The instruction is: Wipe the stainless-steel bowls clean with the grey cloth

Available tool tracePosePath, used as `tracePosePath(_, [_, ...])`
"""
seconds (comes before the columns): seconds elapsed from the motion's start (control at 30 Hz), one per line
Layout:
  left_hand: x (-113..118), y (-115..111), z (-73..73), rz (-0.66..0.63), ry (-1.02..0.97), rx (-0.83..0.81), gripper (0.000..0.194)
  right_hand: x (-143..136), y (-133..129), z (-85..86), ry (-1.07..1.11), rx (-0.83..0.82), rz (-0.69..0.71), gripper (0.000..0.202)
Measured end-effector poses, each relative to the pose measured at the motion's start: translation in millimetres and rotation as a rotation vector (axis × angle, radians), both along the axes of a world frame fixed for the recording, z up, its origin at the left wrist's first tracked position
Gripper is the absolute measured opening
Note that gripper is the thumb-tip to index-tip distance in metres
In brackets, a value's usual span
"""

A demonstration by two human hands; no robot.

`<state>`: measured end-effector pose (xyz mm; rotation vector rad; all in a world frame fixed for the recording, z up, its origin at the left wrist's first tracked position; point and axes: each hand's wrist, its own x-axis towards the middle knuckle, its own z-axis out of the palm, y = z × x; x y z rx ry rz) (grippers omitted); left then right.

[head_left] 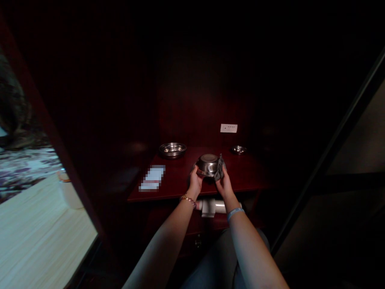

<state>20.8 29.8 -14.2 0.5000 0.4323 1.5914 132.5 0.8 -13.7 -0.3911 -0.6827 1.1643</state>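
Observation:
A shiny metal bowl (207, 162), tipped with its base up and toward me, is held between both hands above the dark red shelf (180, 188). My left hand (195, 182) grips its left rim, thumb on the outer wall. On the other side my right hand (224, 182) presses a dark grey cloth (220, 168) against the bowl's wall. The fingers under the bowl are hidden. Back left on the shelf stand wider metal bowls (173, 149), apparently nested. A small metal bowl (239, 150) sits at the back right.
A blurred-out pale flat item (152, 178) lies at the shelf's left. A white socket plate (229, 128) is on the back wall. Below, a white cylindrical object (215, 206) lies in a lower compartment. A light wooden table (39, 228) with a pale container (70, 190) stands left, beyond the cabinet side.

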Motion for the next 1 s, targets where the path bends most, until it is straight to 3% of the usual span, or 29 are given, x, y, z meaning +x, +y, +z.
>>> tracePosePath(0.27, [3.7, -6.4, 5.2, 0.014, 0.057, 0.045, 0.027, 2.1, -3.9, 0.0, -0.023, 0.007, -0.007, 0.024])
tracePosePath(0.4, [7.0, -15.4, 8.7, -0.086, 0.225, 0.119, 0.045, 4.8, -1.4, -4.2, -0.013, -0.015, -0.036, 0.025])
tracePosePath(0.5, [8.9, -18.6, 8.6, -0.095, 0.339, 0.150, 0.044, 5.8, 0.6, -5.3, -0.003, -0.015, -0.039, 0.025])
tracePosePath(0.7, [11.0, -17.9, 8.0, -0.099, 0.332, 0.168, 0.035, 5.6, 2.1, -4.6, 0.005, -0.027, -0.012, 0.027])
tracePosePath(1.0, [7.0, -20.4, 10.8, -0.097, 0.240, 0.147, 0.040, 3.8, 4.8, -8.9, -0.028, -0.035, 0.061, 0.022])
